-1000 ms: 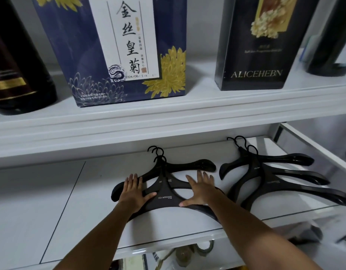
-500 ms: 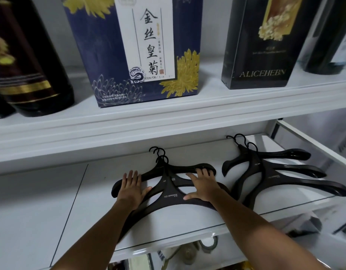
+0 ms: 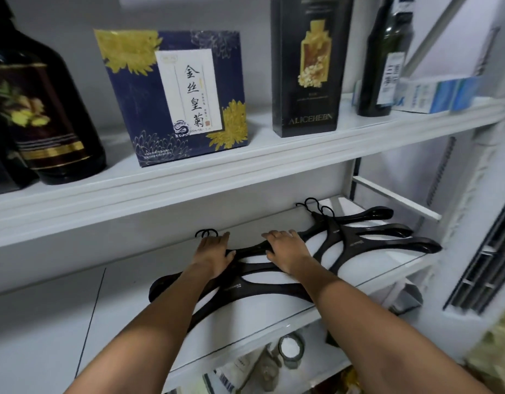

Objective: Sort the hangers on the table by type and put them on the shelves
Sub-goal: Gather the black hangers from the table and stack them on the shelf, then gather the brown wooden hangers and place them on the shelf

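Status: left hand [image 3: 213, 253] and right hand [image 3: 285, 250] flat on black wide-shouldered plastic hanger stack [image 3: 245, 285], lower white shelf [image 3: 126, 308], frame centre.
Fingers straight, pressing down, gripping nothing. The second black hanger stack [image 3: 356, 243] lies just right.

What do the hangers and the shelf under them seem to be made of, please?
Hangers: glossy black, likely plastic or lacquered wood; highlights glint along their arms. Shelf: smooth white painted or laminated board, judging by its faint sheen.
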